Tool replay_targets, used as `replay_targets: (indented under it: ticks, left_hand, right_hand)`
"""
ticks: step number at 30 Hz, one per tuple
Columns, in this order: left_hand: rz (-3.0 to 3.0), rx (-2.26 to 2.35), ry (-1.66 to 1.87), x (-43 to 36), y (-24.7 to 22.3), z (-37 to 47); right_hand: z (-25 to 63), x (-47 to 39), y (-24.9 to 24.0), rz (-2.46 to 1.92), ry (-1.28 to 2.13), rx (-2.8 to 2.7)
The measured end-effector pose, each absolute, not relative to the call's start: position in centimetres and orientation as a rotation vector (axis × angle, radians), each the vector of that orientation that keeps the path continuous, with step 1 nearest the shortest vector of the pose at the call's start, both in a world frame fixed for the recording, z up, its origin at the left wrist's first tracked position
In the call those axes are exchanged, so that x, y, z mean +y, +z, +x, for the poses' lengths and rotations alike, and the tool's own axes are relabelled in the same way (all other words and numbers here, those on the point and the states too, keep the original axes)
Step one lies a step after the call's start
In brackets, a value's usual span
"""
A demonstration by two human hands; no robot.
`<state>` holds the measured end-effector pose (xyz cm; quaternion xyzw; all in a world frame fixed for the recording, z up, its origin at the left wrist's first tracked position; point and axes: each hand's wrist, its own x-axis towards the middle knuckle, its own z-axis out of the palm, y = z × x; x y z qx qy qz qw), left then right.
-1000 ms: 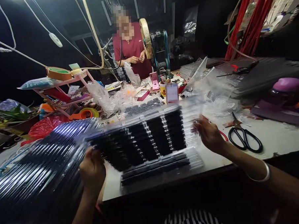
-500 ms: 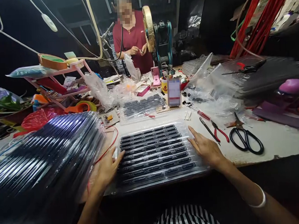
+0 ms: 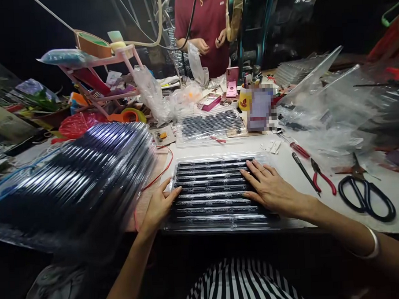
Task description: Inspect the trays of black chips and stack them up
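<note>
A clear plastic tray (image 3: 209, 226) lies at the table's front edge, with rows of thin black strips (image 3: 211, 189) in it. My left hand (image 3: 160, 206) holds the tray's left side, thumb over the rim and the other fingers bent along the edge. On the right part of the rows my right hand (image 3: 270, 188) rests palm down, its fingers spread across the strips and holding nothing. Behind this tray lies a similar tray (image 3: 211, 124) with dark strips and a small red piece on it.
Left stands a tall stack of filled trays (image 3: 78, 185). On the right are scissors (image 3: 367, 195), red-handled pliers (image 3: 323, 177), a black pen-like tool (image 3: 306, 173) and clear plastic sheets (image 3: 330, 113). A phone (image 3: 260, 109) stands behind. Across the table is a person in a maroon shirt (image 3: 202, 30).
My right hand has moved from the tray's right edge onto the strips. The left hand stays at the left edge. The view has shifted, and the other person's hands have moved apart.
</note>
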<state>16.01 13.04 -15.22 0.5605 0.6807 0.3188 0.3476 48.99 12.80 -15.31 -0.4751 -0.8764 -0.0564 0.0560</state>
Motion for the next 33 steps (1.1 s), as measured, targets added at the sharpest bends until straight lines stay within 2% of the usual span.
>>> replay_targets:
  ticks: [3,5,8,11,18,26,31,33]
  left_hand:
    - [1.682,1.820,0.751,13.1,-14.9,15.9]
    - [2.002,1.860,0.709,13.3,-14.4,16.4]
    - [2.403,1.757,0.438,13.5,-14.1,17.8]
    - [2.523,1.687,0.238,13.6,-14.5,19.4]
    - [2.604,1.766,0.292,13.4,-16.1,20.1]
    - [2.724,1.781,0.283,13.6,-16.5,20.2]
    - [2.579,1.725,0.308,13.6,-16.1,18.9]
    - [2.436,1.653,0.418,13.3,-16.2,17.3]
  right_hand:
    - [47.8,13.5,-14.7,-1.456,-0.189,-2.638]
    - [46.7,14.6,-14.3,-1.365,-0.081,-2.683]
    - [44.8,16.7,-13.9,-1.211,0.108,-2.754]
    - [42.8,18.9,-13.8,-1.213,0.141,-2.728]
    - [40.9,21.1,-13.8,-1.245,0.172,-2.674]
    - [42.6,17.2,-13.1,-1.100,0.262,-2.778]
    - [44.0,16.3,-13.8,-1.116,0.388,-2.818]
    - [46.1,15.5,-13.9,-1.226,0.370,-2.756]
